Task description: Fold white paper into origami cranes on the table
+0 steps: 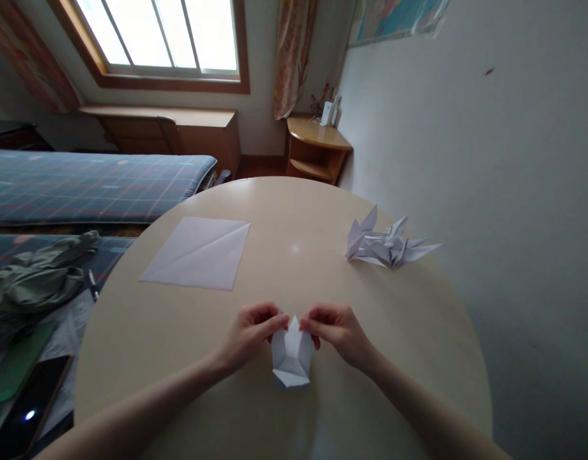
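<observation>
Between my two hands is a small white folded paper [293, 358], partly opened out, with a point at its far end and a flap at its near end. My left hand [257, 330] pinches its upper left edge between thumb and fingers. On the other side, my right hand [336, 329] pinches the upper right edge in the same way. The fingertips under the paper are partly hidden. Beyond my left hand lies a flat white paper sheet [198, 252] with a diagonal crease. Several folded paper pieces [387, 243] with pointed tips sit together at the right.
The round table [294, 204] stands beside a white wall [466, 160]. At left are a plaid mattress [92, 185], a crumpled green cloth [39, 281], a pen [93, 286] and a dark phone [32, 406]. A corner shelf [317, 131] and desk [198, 118] are behind.
</observation>
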{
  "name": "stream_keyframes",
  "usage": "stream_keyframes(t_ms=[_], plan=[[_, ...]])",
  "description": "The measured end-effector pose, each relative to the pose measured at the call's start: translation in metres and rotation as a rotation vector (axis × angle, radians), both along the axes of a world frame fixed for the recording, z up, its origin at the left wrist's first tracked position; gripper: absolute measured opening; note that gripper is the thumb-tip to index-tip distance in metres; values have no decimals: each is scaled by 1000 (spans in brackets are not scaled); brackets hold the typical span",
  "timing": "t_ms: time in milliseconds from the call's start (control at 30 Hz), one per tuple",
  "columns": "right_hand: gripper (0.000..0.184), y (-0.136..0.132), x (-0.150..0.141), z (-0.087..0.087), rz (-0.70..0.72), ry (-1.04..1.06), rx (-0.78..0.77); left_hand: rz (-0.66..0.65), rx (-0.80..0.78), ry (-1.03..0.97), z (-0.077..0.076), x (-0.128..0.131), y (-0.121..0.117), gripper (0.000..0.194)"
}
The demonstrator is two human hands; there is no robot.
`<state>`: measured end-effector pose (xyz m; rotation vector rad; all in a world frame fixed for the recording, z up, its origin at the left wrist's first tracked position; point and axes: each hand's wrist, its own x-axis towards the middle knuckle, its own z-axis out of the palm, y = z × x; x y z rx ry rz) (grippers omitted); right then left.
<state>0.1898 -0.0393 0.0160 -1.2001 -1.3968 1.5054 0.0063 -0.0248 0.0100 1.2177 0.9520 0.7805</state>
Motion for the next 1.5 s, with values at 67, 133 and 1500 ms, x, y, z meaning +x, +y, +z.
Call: stream_keyframes(t_ms=[67,133,1500], plan=[[41,-1,1,-2,0,9,-7,9,25,6,0,0,0,40],[42,-1,2,-3,0,23,-2,19,45,3,1,-1,0,39],[32,2,3,-5,213,166,-284,-229,686,46,12,-18,2,30]])
